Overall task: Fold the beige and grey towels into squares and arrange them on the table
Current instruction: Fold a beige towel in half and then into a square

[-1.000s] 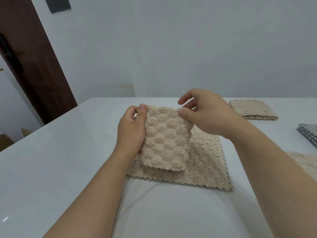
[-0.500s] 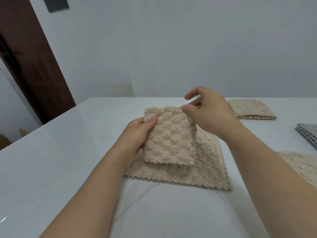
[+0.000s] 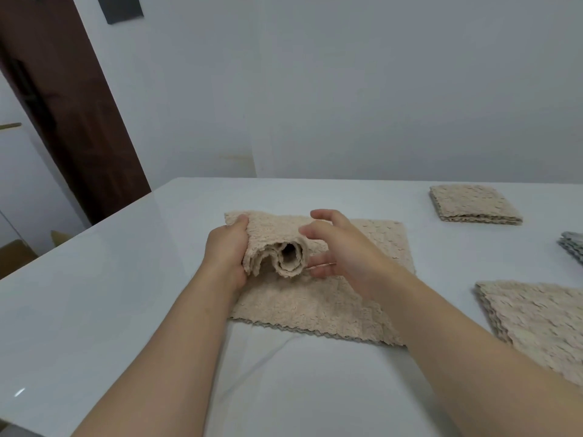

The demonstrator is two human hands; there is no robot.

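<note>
Soft, diffuse, rather dim light; no hard shadows. Faint shadow on table (image 3: 94, 294) below fingers (image 3: 318, 216). Small glare speck far down-left of fingers. Towel (image 3: 268, 234) between fingers motion-blurred. Straight lines bent toward frame edges.

Grey towels (image 3: 572, 249) cut off rt edge; L hand (image 3: 225, 257) fingers hidden behind towel (image 3: 274, 244).

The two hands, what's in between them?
A folded beige towel, gripped by the left hand; the right hand is open beside it, in the head view.
</note>
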